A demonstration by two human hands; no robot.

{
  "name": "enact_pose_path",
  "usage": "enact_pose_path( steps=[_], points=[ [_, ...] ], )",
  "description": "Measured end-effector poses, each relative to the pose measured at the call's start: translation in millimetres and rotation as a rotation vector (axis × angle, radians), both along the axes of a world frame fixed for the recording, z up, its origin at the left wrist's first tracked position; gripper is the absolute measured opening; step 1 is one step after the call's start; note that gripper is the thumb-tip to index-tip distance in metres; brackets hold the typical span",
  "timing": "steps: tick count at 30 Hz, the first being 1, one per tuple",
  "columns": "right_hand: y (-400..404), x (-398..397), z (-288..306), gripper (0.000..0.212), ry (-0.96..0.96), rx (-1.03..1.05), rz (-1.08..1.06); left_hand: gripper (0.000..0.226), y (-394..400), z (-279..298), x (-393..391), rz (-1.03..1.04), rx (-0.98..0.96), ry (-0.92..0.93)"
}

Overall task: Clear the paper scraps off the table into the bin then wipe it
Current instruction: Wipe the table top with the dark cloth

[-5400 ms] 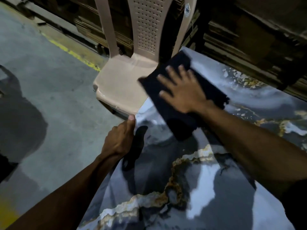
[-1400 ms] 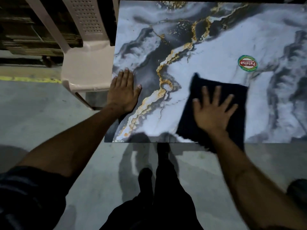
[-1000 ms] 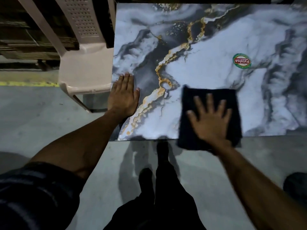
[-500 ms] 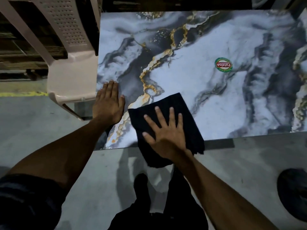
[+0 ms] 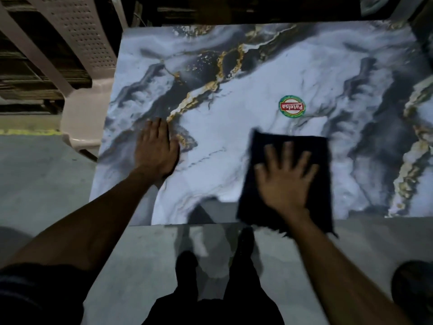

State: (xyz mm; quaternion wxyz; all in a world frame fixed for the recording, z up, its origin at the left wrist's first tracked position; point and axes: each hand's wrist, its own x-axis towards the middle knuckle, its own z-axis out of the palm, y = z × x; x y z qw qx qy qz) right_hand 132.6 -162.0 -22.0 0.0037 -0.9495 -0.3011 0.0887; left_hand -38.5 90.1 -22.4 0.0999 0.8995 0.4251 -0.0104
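My right hand (image 5: 287, 177) spread flat, pressing dark cloth (image 5: 290, 184) at near table (image 5: 234, 137) edge. My left hand (image 5: 155, 151) flat on marble top, fingers together.

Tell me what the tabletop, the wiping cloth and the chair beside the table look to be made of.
Tabletop: glossy marble-print surface, grey-white with gold veins; likely laminate or plastic, not stone, given the brand sticker.
Cloth: dark, matte soft fabric, its near edge drooping over the table edge.
Chair: beige moulded plastic, with a perforated backrest.
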Motion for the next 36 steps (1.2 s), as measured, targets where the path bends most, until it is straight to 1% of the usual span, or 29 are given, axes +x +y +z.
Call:
enact_pose_path(
  steps=[2, 3, 4, 6, 7, 8, 11, 13, 15, 16, 17, 18, 19, 21, 23, 25, 26, 27, 29, 32, 34, 36],
  points=[
    [12.6, -56.9, -2.8, 0.059, -0.037, 0.059, 0.331, 0.068, -11.8, 0.3, 29.9, -0.007, -0.019, -0.027],
    [15.1, -75.7, -1.7, 0.056, -0.034, 0.087, 0.459, 0.066, -16.1, 1.2, 41.9, -0.001, -0.029, -0.043],
    [15.0, -79.3, -1.6, 0.056, -0.021, 0.098, 0.558, 0.064, -19.1, 1.1, 53.9, 0.006, -0.035, -0.053],
    [9.9, -50.8, -6.6, 0.057, -0.015, 0.090, 0.663, 0.063, -22.6, -0.1, 69.8, 0.003, -0.023, -0.066],
    [5.7, -21.5, -8.5, 0.058, -0.016, 0.076, 0.645, 0.065, -23.1, -1.8, 76.0, -0.001, -0.022, -0.069],
    [0.5, 10.1, -9.9, 0.061, -0.028, 0.066, 0.571, 0.067, -23.3, -3.5, 77.6, -0.003, -0.024, -0.065],
    [-11.4, 122.2, -4.4, 0.068, -0.069, -0.050, 0.211, 0.071, -23.8, -7.7, 79.5, 0.019, -0.009, -0.036],
    [-14.0, 182.3, 2.7, 0.068, -0.005, -0.096, 0.018, 0.068, -25.4, -8.3, 81.2, 0.029, 0.000, -0.037],
    [-2.9, 209.3, 8.2, 0.066, 0.062, -0.076, -0.104, 0.067, -24.5, -7.6, 82.1, 0.040, 0.006, -0.035],
    [7.2, 206.5, 7.8, 0.066, 0.074, -0.058, -0.136, 0.066, -23.8, -7.8, 82.2, 0.045, 0.007, -0.034],
    [19.5, 193.9, 8.4, 0.065, 0.062, -0.051, -0.119, 0.065, -23.4, -8.5, 82.0, 0.048, 0.010, -0.035],
    [30.9, 172.0, 5.2, 0.064, 0.038, -0.049, -0.049, 0.065, -23.5, -8.9, 81.4, 0.049, 0.014, -0.039],
    [42.1, 143.6, 1.6, 0.064, 0.024, -0.044, 0.067, 0.064, -22.9, -9.3, 81.5, 0.052, 0.017, -0.045],
    [55.4, 80.8, -1.4, 0.063, 0.035, 0.011, 0.350, 0.063, -22.2, -10.7, 81.8, 0.063, 0.015, -0.058],
    [61.9, 42.5, 0.3, 0.061, 0.047, 0.066, 0.577, 0.062, -22.6, -12.3, 81.5, 0.057, 0.020, -0.059],
    [72.7, 56.3, -0.5, 0.062, 0.053, 0.034, 0.703, 0.061, -22.2, -13.4, 81.9, 0.056, 0.027, -0.065],
    [80.1, 79.6, -3.5, 0.063, 0.033, -0.001, 0.707, 0.061, -21.7, -13.6, 82.1, 0.060, 0.030, -0.069],
    [88.3, 108.8, -4.7, 0.064, 0.014, -0.034, 0.655, 0.061, -21.3, -14.0, 82.3, 0.062, 0.036, -0.067],
    [103.4, 178.0, -5.6, 0.065, -0.026, -0.044, 0.432, 0.060, -20.7, -15.1, 82.5, 0.059, 0.051, -0.057],
    [116.9, 264.6, 2.0, 0.066, 0.034, -0.065, 0.119, 0.059, -19.3, -16.2, 82.7, 0.063, 0.047, -0.052],
    [126.1, 283.8, 5.6, 0.066, 0.073, -0.065, 0.013, 0.059, -19.6, -15.8, 82.4, 0.070, 0.048, -0.052],
    [139.3, 265.6, 6.2, 0.065, 0.081, -0.043, 0.000, 0.060, -20.2, -15.1, 82.6, 0.070, 0.050, -0.046]
  ],
)
